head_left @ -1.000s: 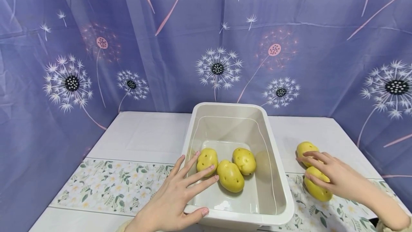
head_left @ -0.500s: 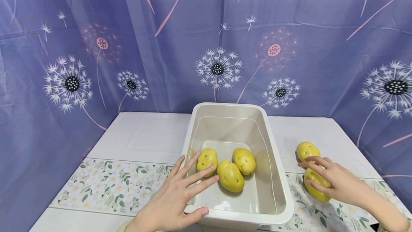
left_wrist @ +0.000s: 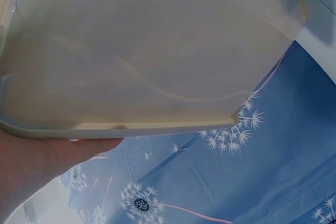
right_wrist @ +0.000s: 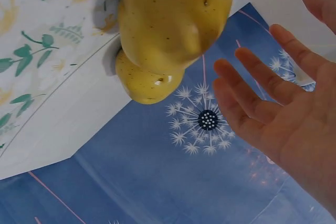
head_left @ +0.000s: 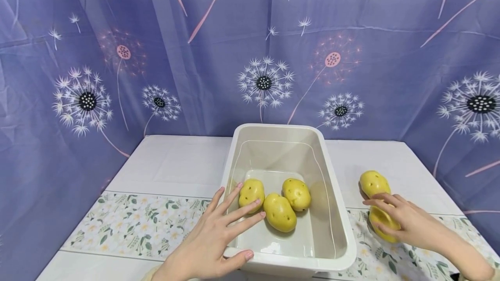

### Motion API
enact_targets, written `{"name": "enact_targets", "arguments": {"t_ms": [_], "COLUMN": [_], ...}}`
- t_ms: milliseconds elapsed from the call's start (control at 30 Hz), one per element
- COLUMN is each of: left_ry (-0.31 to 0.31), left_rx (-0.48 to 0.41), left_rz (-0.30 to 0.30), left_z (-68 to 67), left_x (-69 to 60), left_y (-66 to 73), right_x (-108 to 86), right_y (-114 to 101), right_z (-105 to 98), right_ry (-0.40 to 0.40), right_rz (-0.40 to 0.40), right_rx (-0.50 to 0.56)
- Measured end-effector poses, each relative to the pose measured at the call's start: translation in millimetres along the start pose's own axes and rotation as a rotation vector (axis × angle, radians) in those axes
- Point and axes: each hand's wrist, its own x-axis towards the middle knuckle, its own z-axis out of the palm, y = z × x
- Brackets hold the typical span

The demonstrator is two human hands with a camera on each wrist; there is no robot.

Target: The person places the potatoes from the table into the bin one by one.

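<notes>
My left hand (head_left: 212, 231) rests with spread, straight fingers on the near left corner of a white plastic bin (head_left: 337, 211); in the left wrist view it lies along the bin's rim (left_wrist: 173, 130). Three yellow potatoes lie in the bin: a left potato (head_left: 251, 193), a middle potato (head_left: 279, 214) and a right potato (head_left: 297, 194). Outside, my right hand (head_left: 414, 222) hovers over the nearer potato (head_left: 384, 225), partly covering it. The right wrist view shows a gap between my right hand (right_wrist: 283, 93) and that potato (right_wrist: 176, 19). A farther potato (head_left: 374, 183) sits just behind it.
The white table (head_left: 179, 164) carries a floral strip (head_left: 133, 224) across its front part. A purple-blue dandelion curtain (head_left: 207, 77) hangs around the back and sides of the table. The bin's tall walls stand between my two hands.
My right hand has shifted slightly toward the near side over the nearer potato, uncovering more of the farther one. My left hand, the bin and the potatoes stay put.
</notes>
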Motion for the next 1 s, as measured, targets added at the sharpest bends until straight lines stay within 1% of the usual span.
{"name": "enact_targets", "arguments": {"t_ms": [300,600,1000], "left_ry": [-0.004,-0.002,0.001], "left_rx": [0.0,-0.002,-0.004], "left_rz": [-0.006,-0.009,-0.008], "left_z": [0.0,0.1,1.1], "left_x": [-0.2,-0.2,-0.5], "left_y": [0.0,0.2,0.1], "right_x": [-5.0,-8.3,-14.7], "right_y": [1.7,4.0,10.0], "right_z": [5.2,8.4,14.8], "right_ry": [-0.043,-0.055,-0.123], "right_rz": [0.02,0.002,0.067], "right_rx": [0.008,-0.048,-0.082]}}
